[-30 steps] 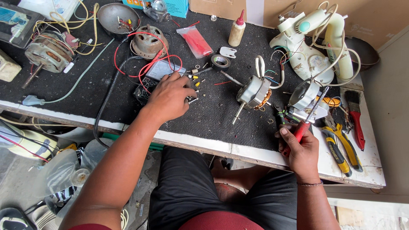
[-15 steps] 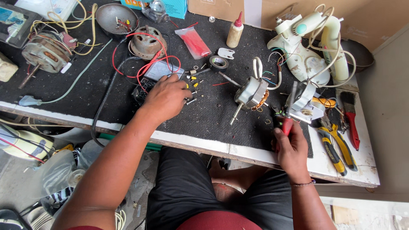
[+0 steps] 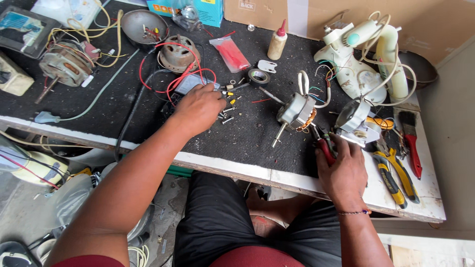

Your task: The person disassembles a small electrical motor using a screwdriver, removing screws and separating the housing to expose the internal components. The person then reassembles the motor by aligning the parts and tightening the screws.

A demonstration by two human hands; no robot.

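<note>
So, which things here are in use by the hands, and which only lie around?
In use:
left hand over small screws
right hand on red-handled tool, beside fan motor

Lying about:
glue bottle
tape roll
yellow pliers
paintbrush

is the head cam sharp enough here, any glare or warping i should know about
Head view: even daylight with soft shadows and no strong glare on the black bench mat. The left hand by the small screws and the right hand holding the red-handled tool both look sharp. The wide lens bows the bench edge, and the corners look stretched.
</note>
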